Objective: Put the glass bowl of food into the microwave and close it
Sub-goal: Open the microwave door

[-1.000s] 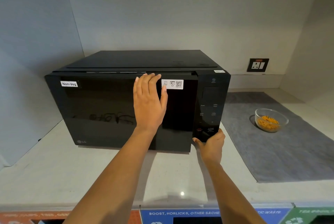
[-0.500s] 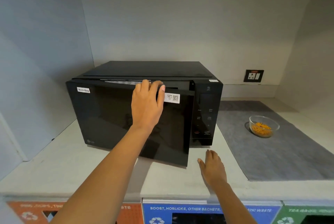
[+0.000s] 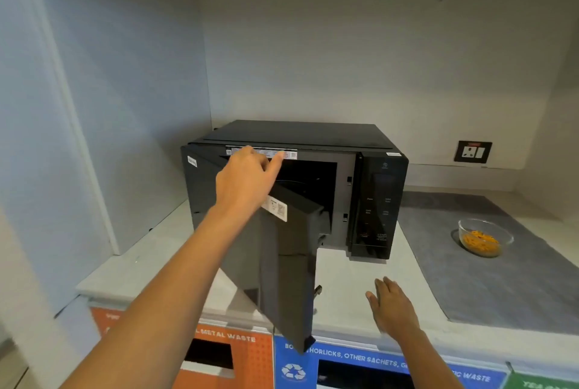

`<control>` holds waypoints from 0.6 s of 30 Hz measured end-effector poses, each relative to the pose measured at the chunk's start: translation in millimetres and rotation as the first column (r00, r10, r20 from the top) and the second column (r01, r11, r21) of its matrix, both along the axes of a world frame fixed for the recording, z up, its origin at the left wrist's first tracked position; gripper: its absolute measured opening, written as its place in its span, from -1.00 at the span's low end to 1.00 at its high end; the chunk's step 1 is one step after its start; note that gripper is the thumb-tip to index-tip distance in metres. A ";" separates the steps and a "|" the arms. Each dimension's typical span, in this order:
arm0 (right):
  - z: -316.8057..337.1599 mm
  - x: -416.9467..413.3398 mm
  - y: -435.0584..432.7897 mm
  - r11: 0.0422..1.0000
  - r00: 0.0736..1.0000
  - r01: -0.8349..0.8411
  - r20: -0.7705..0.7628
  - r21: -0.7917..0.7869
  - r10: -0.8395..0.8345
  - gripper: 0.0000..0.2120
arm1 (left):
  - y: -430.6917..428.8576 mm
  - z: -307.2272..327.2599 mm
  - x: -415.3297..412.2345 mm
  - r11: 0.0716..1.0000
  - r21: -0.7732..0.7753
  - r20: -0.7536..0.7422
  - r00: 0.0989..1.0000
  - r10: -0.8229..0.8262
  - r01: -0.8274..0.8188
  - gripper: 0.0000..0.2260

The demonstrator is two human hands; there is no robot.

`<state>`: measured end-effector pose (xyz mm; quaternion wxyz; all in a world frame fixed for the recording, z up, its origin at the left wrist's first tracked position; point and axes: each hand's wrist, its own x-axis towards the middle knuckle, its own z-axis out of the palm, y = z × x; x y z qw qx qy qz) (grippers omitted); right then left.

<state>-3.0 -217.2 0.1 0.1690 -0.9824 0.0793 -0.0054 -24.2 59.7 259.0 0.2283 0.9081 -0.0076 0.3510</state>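
glass bowl [image 3: 485,236] holding orange food, microwave [image 3: 313,188] open

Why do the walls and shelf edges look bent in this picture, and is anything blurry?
Head view: the wide-angle lens bows the wall lines and stretches the left hand and forearm. The microwave door looks smeared, likely motion blur; its label is unreadable. Soft, even light gives the glass bowl only a faint shadow on the grey mat.
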 end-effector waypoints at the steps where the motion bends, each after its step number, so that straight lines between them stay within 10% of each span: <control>1: -0.1 -0.9 -0.8 1.000 1.000 -0.008 -0.001 -0.007 0.008 -0.46 | 7.9 5.5 -2.1 0.999 0.035 -0.057 0.998 0.015 -0.013 -0.58; 8: -1.4 -5.0 -1.0 1.000 1.000 -0.025 0.013 -0.018 0.025 -0.47 | 46.3 35.8 -22.0 0.952 0.297 -0.445 0.872 0.205 -0.072 -0.88; 18: -0.8 -3.6 1.6 0.999 0.999 0.005 0.054 -0.042 -0.003 -0.50 | 81.4 49.2 -33.9 0.830 0.503 -0.442 0.754 0.486 -0.241 -0.75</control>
